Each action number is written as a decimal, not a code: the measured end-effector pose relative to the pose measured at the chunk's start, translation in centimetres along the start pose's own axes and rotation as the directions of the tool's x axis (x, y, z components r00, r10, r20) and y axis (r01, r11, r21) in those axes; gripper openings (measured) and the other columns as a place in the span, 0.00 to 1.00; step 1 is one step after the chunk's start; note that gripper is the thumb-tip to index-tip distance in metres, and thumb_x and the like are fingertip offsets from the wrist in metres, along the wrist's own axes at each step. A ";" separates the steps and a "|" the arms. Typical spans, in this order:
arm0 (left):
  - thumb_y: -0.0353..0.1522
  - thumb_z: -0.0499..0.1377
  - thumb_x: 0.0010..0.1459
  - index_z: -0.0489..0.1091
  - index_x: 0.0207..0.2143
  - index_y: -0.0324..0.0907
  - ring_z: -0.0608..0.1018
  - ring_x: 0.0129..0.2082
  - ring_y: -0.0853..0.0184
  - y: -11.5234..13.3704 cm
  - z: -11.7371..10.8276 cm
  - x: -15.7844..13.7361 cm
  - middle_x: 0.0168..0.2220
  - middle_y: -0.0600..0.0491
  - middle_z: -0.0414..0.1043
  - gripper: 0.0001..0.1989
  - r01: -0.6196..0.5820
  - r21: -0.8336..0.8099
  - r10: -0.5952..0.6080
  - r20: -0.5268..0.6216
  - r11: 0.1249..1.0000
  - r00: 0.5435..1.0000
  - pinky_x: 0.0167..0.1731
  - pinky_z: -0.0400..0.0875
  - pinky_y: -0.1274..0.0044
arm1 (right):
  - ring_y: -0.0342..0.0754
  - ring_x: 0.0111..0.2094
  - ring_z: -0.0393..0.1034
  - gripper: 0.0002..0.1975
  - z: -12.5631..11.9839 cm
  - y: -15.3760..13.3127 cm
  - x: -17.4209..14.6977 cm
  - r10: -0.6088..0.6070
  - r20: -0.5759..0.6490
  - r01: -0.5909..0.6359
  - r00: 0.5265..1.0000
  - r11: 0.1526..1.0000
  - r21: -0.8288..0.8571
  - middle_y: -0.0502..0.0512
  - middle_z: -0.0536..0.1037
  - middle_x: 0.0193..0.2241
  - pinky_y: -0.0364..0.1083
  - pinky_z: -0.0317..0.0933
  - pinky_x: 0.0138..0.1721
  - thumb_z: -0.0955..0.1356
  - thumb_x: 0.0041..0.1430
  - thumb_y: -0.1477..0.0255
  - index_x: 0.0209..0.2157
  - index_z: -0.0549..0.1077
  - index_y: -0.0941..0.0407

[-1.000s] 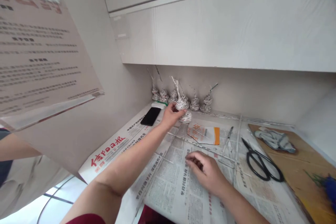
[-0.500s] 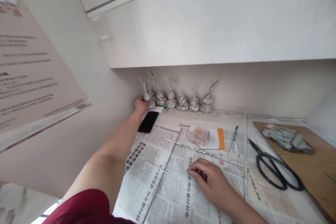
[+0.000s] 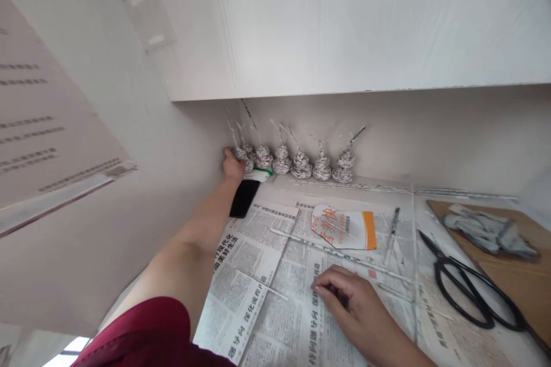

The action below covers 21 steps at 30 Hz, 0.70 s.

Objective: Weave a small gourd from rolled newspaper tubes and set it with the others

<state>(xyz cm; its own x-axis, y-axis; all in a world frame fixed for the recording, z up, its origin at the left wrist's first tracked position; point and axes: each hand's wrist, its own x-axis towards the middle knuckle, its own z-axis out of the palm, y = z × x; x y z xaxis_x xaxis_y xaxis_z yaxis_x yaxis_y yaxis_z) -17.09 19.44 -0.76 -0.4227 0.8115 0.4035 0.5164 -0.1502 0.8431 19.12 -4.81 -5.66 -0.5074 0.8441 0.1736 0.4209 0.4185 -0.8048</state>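
Note:
At the far left corner, my left hand is closed around the leftmost woven paper gourd, which stands on the table with a thin paper stem sticking up. Part of its side is hidden by my fingers. Several similar gourds, such as the one at the right end, stand in a row along the wall. My right hand rests on the newspaper with its fingers curled in, and nothing shows in it. Thin rolled paper strips lie just beyond it.
Black scissors lie on the right, beside cardboard bearing a grey cloth. A black phone lies near my left wrist. A white and orange cut packet lies mid-table. A white cabinet overhangs the row.
The view has shifted slightly. My left hand has wrapped further round the leftmost gourd, its wrist now more upright. My right hand stays curled on the newspaper.

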 end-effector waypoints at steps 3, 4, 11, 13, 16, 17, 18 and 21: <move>0.26 0.63 0.58 0.55 0.62 0.35 0.66 0.61 0.50 0.3 0.5 -0.7 0.62 0.34 0.58 0.32 0.030 0.144 0.001 -0.209 0.989 0.978 0.62 0.60 0.59 | 0.45 0.31 0.70 0.11 -0.1 -0.1 0.1 -0.006 0.004 0.006 1.000 1.000 -0.006 0.51 0.76 0.30 0.45 0.61 0.34 0.63 0.67 0.66 0.33 0.75 0.52; 0.24 0.62 0.57 0.55 0.61 0.34 0.66 0.61 0.51 0.5 0.6 -0.9 0.62 0.33 0.58 0.32 0.034 0.182 0.011 -0.239 0.983 0.971 0.62 0.59 0.61 | 0.45 0.31 0.70 0.11 -0.2 -0.1 0.1 -0.009 0.003 0.009 1.000 1.000 -0.006 0.51 0.76 0.30 0.45 0.61 0.34 0.63 0.67 0.67 0.33 0.75 0.52; 0.19 0.61 0.54 0.63 0.56 0.36 0.70 0.58 0.55 0.7 -0.2 -1.8 0.52 0.41 0.70 0.26 0.005 0.349 0.051 -0.152 0.937 0.987 0.60 0.63 0.66 | 0.45 0.32 0.70 0.09 -0.1 0.1 0.0 -0.038 -0.013 0.038 0.999 0.999 0.000 0.51 0.76 0.30 0.45 0.61 0.35 0.65 0.66 0.69 0.34 0.76 0.53; 0.21 0.62 0.54 0.62 0.56 0.34 0.70 0.58 0.55 0.8 -0.8 -2.3 0.51 0.42 0.71 0.27 -0.002 0.370 0.054 -0.132 0.929 0.990 0.60 0.62 0.65 | 0.44 0.31 0.70 0.08 -0.1 0.1 -0.1 -0.038 -0.017 0.038 0.999 0.999 0.003 0.51 0.76 0.31 0.44 0.61 0.34 0.65 0.66 0.70 0.35 0.77 0.53; 0.23 0.62 0.55 0.61 0.56 0.33 0.72 0.55 0.55 1.1 -1.6 -3.4 0.51 0.42 0.72 0.26 0.008 0.380 0.040 -0.118 0.925 0.992 0.58 0.64 0.65 | 0.44 0.30 0.69 0.08 -0.1 0.2 0.0 -0.041 -0.030 0.041 0.999 0.999 -0.003 0.51 0.76 0.31 0.44 0.61 0.33 0.66 0.65 0.71 0.35 0.77 0.53; 0.23 0.61 0.56 0.61 0.56 0.33 0.74 0.52 0.56 1.3 -1.8 -3.8 0.51 0.41 0.71 0.25 0.012 0.377 0.033 -0.113 0.926 0.993 0.56 0.65 0.65 | 0.44 0.30 0.69 0.08 -0.1 0.1 0.0 -0.047 -0.035 0.046 0.998 0.999 -0.007 0.51 0.76 0.30 0.44 0.60 0.33 0.66 0.64 0.72 0.34 0.77 0.53; 0.24 0.61 0.56 0.61 0.55 0.33 0.76 0.49 0.57 1.7 -1.9 -4.3 0.50 0.40 0.72 0.24 0.013 0.371 0.027 -0.102 0.929 0.994 0.54 0.67 0.65 | 0.43 0.30 0.69 0.07 -0.1 0.1 0.0 -0.053 -0.041 0.053 0.998 0.999 -0.009 0.51 0.76 0.30 0.44 0.60 0.33 0.66 0.64 0.72 0.34 0.77 0.53; 0.26 0.60 0.57 0.69 0.49 0.34 0.78 0.41 0.60 3.4 -1.3 -6.3 0.43 0.43 0.76 0.16 -0.048 0.324 0.042 0.025 0.945 0.999 0.47 0.70 0.69 | 0.43 0.29 0.68 0.06 0.0 0.1 0.0 -0.077 -0.059 0.077 0.995 0.997 -0.017 0.51 0.76 0.30 0.43 0.60 0.33 0.67 0.62 0.74 0.34 0.78 0.54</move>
<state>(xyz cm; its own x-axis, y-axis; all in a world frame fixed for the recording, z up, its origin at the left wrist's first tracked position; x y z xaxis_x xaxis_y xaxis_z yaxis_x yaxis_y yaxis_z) -13.66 13.06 0.03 -0.3817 0.8185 0.4293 0.7494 0.0022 0.6622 19.13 -4.75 -5.76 -0.4935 0.8273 0.2684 0.3938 0.4877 -0.7792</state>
